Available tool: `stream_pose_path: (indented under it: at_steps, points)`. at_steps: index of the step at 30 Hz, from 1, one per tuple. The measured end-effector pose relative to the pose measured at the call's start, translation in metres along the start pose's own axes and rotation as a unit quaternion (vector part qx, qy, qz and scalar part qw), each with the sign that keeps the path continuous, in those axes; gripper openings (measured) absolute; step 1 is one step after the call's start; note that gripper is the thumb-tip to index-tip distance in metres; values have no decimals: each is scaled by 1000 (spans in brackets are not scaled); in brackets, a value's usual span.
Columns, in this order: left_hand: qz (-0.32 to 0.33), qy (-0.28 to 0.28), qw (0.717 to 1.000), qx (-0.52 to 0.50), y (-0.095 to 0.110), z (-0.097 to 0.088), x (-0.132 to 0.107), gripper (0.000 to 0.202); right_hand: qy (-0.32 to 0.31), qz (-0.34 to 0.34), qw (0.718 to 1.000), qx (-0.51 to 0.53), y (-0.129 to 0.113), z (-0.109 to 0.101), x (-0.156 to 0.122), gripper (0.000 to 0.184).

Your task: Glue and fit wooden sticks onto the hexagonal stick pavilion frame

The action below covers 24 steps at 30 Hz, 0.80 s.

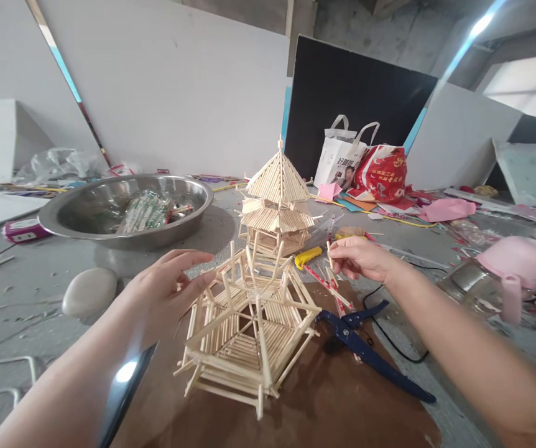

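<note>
A frame of pale wooden sticks (pixel 249 336) with slanting uprights stands on a brown board (pixel 352 404). My left hand (pixel 170 289) is at its left rim, fingers stretched out and apart; whether the fingertips touch it I cannot tell. To the right of the frame, my right hand (pixel 354 256) pinches a short wooden stick (pixel 329 254) held nearly upright. Behind the frame rises a pagoda (pixel 277 211) built of similar sticks, with a pointed roof. Dark blue cutting pliers (pixel 365 348) lie on the board's right side, below my right hand.
A steel basin (pixel 86 233) holding plastic-wrapped packs sits at the left, near a smooth pale stone (pixel 89 292). A yellow-handled tool (pixel 308 257) lies behind the frame. At the right is a pink-lidded container (pixel 520 267). Bags (pixel 380 174) and paper scraps lie at the back.
</note>
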<state>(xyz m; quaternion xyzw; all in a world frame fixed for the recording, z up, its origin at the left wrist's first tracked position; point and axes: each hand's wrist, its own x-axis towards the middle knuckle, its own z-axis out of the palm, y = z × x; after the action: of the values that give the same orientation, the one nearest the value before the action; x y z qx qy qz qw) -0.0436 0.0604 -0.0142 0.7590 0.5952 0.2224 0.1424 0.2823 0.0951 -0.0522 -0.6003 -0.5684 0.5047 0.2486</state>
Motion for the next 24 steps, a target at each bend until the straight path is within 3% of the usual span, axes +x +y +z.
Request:
stream_pose_path:
  at_steps: [5,11,24]
  points:
    - [1,-6,1000,-9,0,0,0,43,-99,-5,991,94,-28,33,-13,18]
    - [21,-4,1000,-6,-7,2,2,47,-162,57,981,94,-46,66,-9,15]
    - [51,-14,999,0,-9,5,-1,39,-168,79,981,62,-42,71,-7,15]
